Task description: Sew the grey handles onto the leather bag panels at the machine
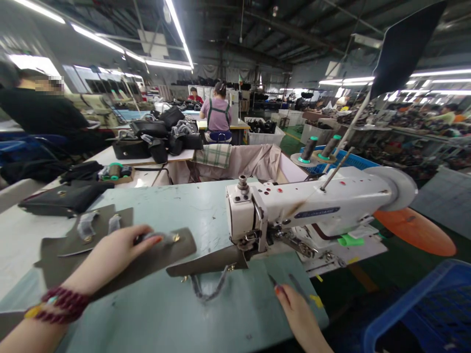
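Observation:
My left hand is closed round a plastic-wrapped bag handle fixed with gold fittings to a grey-brown leather panel. Under and beside it lie more such panels, two with wrapped handles. Another leather panel rests with one end at the sewing machine's foot, its wrapped handle hanging toward me on the green table top. Low on the right, my right hand pinches a thin, dark, pointed tool; most of it is hidden by the fingers.
The white sewing machine stands across the table's right side, with thread cones behind it. Black bags lie at the left and on the table beyond. A blue crate is at lower right. Other people sit farther off.

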Tool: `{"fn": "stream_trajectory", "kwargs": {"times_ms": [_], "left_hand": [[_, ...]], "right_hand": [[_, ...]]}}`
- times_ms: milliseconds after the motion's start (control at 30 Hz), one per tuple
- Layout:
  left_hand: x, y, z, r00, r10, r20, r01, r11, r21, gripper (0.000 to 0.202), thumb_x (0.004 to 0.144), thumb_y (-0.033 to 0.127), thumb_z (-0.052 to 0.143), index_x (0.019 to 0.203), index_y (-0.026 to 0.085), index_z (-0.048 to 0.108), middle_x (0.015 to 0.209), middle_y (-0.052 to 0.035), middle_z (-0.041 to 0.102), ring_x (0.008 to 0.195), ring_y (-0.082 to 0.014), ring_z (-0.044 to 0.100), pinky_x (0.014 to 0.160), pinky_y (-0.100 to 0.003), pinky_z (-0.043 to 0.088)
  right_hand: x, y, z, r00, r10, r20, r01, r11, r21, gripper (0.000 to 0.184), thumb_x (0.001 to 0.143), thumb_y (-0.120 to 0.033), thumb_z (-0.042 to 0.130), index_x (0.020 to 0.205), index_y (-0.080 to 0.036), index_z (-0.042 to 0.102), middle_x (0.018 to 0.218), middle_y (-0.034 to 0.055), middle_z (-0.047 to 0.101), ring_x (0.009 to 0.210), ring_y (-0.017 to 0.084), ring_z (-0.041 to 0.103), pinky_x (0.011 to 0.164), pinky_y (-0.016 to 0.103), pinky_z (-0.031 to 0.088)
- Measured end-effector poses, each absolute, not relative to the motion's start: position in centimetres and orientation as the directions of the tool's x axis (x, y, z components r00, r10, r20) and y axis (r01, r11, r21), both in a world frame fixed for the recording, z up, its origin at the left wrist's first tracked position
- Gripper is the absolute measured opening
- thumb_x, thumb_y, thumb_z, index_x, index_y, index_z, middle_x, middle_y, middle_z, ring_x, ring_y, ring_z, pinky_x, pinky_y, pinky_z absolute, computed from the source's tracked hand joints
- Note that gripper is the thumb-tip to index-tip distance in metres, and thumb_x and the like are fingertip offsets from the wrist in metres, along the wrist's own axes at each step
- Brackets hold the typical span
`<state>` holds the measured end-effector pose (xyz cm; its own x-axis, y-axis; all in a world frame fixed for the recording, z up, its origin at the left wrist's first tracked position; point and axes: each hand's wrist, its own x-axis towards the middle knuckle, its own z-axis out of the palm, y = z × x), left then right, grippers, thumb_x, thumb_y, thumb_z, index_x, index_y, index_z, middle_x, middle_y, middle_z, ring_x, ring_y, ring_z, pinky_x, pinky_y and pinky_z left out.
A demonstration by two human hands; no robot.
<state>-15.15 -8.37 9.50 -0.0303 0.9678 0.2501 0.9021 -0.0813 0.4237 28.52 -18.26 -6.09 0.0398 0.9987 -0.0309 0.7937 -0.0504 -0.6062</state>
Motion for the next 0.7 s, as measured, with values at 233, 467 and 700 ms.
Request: {"fn": "stream_trajectory", "kwargs": {"times_ms": [233,467,700], "left_hand": [[-4.3,-9.1,7.6,0.040,0.812,0.582,0.726,-0.424,0.542,0.028,0.088,0.032,0.053,0.114,0.021,0.053,0.118,-0.0099,0.057,0.103,-0.0221,0.059,0.092,-0.038,0.048],[0.9,-22.9,-11.5,0.282,0.880,0.383,0.790,-0.439,0.428,0.075,0.082,0.029,0.056,0.148,0.028,0.022,0.139,-0.0162,0.049,0.119,-0.0330,0.055,0.084,-0.041,0.056],[0.5,-13.4,-8.5,0.256,0.796,0.549,0.916,-0.381,0.126,0.078,0.079,0.041,0.063,0.147,0.024,0.028,0.150,-0.0172,0.032,0.139,-0.0416,0.020,0.108,-0.064,0.020]], "right_hand": [[28.4,-15.0,-7.9,0.008,0.978,0.207,0.932,0.068,-0.357,0.032,0.088,-0.024,0.045,0.111,-0.014,0.065,0.116,0.0166,0.063,0.109,0.031,0.059,0.090,0.042,0.048],[23.6,-13.7,-6.7,-0.206,0.958,0.202,0.583,0.286,-0.761,0.033,0.094,-0.027,0.041,0.117,-0.018,0.063,0.117,0.0107,0.065,0.111,0.021,0.060,0.098,0.035,0.046],[20.7,-13.4,-5.3,-0.145,0.985,0.099,0.266,0.135,-0.955,0.037,0.095,-0.043,0.041,0.097,-0.019,0.068,0.089,0.0082,0.070,0.083,0.020,0.065,0.073,0.028,0.050]]}}
